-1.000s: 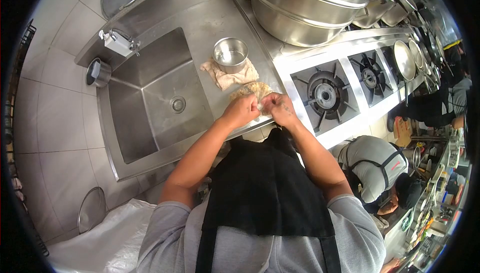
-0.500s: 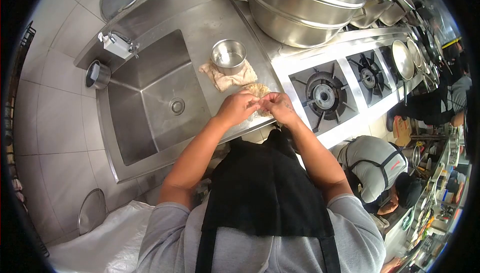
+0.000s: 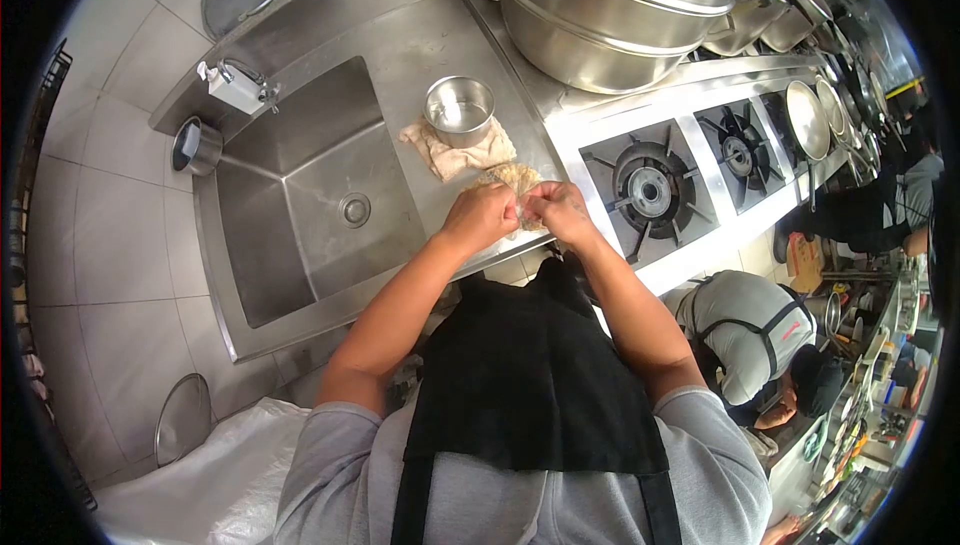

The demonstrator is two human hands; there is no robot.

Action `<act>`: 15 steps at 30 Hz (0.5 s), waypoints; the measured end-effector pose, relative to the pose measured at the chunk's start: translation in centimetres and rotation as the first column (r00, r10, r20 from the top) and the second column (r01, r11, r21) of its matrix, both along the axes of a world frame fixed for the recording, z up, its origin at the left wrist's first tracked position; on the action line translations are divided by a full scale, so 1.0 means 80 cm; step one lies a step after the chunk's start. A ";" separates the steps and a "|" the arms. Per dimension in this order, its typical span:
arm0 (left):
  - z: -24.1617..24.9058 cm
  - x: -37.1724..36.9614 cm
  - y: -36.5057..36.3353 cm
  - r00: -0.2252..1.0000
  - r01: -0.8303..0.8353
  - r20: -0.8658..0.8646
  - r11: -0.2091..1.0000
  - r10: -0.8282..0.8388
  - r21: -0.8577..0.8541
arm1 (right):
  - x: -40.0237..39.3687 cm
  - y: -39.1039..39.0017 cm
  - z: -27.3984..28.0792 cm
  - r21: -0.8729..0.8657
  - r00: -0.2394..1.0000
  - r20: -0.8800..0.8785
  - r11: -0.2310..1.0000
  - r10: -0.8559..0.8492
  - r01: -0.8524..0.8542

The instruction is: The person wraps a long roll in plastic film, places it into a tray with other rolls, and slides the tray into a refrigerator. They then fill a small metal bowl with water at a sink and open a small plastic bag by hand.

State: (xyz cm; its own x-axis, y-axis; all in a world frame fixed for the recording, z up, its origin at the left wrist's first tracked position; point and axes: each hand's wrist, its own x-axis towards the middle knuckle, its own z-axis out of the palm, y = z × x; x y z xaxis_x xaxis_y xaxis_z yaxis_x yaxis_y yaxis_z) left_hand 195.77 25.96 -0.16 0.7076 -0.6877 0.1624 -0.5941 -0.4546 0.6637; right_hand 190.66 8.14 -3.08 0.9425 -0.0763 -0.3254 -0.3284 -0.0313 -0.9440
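On the steel counter's front right corner lies what looks like a clear plastic bag with tan, crumbly contents (image 3: 514, 177). My left hand (image 3: 480, 217) is closed at the near side of this bag, fingers curled in. Close beside it, my right hand (image 3: 560, 213) pinches the bag between thumb and fingers. The two hands nearly meet and hide most of the bag's top. Just beyond them, a round steel pot (image 3: 459, 110) stands on a folded beige cloth (image 3: 455, 155).
To the left is a steel sink (image 3: 300, 255) with a faucet (image 3: 262, 91). A gas burner (image 3: 648, 190) lies to the right, with a large lidded steamer pot (image 3: 590, 35) behind it. A co-worker (image 3: 750, 330) bends over at lower right.
My left fingers have curled in tighter, and that hand has turned slightly. My right hand has stayed nearly in place. The pot and cloth have not moved.
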 end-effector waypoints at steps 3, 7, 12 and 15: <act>-0.003 0.001 0.001 1.000 0.017 0.024 1.000 -0.016 -0.019 | -0.001 0.002 0.001 -0.048 1.000 0.016 0.999 -0.016 0.017; -0.007 0.004 0.001 1.000 0.002 0.014 0.999 -0.002 -0.034 | 0.000 0.003 -0.009 -0.015 0.992 -0.035 0.993 -0.119 0.119; -0.013 0.007 -0.001 0.998 -0.058 -0.044 0.996 0.055 -0.060 | -0.004 0.005 0.005 0.255 0.968 -0.162 0.939 -0.193 0.230; -0.011 0.013 0.002 0.977 -0.110 -0.183 0.994 0.107 -0.008 | -0.005 0.007 0.013 0.309 0.938 -0.239 0.896 -0.253 0.320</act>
State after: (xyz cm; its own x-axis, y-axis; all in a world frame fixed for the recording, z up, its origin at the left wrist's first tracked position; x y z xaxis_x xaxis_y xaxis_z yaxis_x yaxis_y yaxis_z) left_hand 196.83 26.16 -1.03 0.7969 -0.6031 0.0351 -0.4099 -0.4970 0.7648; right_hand 190.27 8.70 -2.04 0.8150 -0.1876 -0.5482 -0.4462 0.4003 -0.8004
